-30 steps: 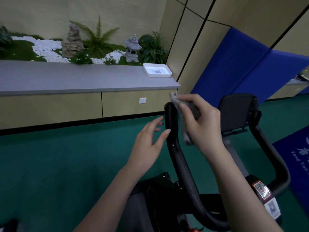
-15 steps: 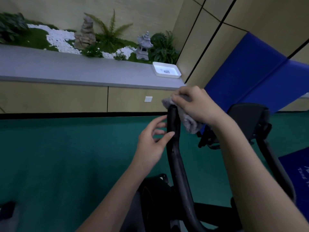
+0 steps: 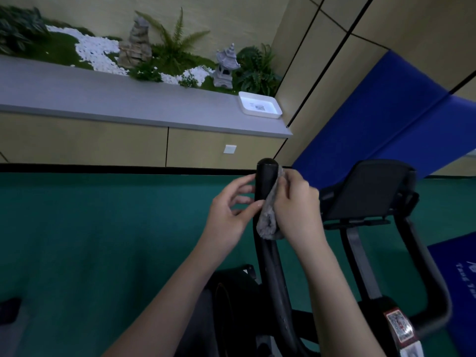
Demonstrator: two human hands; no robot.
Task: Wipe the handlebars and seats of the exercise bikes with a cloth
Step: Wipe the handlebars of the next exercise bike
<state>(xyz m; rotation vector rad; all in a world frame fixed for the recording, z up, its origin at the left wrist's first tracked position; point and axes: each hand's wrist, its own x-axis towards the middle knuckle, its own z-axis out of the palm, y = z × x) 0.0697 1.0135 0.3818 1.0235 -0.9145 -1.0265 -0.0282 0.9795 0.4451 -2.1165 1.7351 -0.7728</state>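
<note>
The black left handlebar (image 3: 265,176) of an exercise bike rises in front of me, its rounded tip bare. My right hand (image 3: 296,210) presses a grey fluffy cloth (image 3: 269,220) against the bar's right side, just below the tip. On the bar's left side, my left hand (image 3: 229,212) touches it with thumb and fingertips, fingers loosely apart. The bike's black tablet holder (image 3: 368,189) stands to the right, and the right handlebar (image 3: 427,269) curves down beyond it. No seat is in view.
A grey-topped cabinet ledge (image 3: 128,104) runs along the wall, carrying a white tray (image 3: 260,106), plants and stone ornaments. Blue mats (image 3: 373,124) lean on the right wall. Green floor spreads to the left; a blue floor mat (image 3: 461,274) lies at far right.
My right hand slid the cloth from over the handlebar's tip down its right side, uncovering the tip. My left hand closed in onto the bar. The view shifted slightly.
</note>
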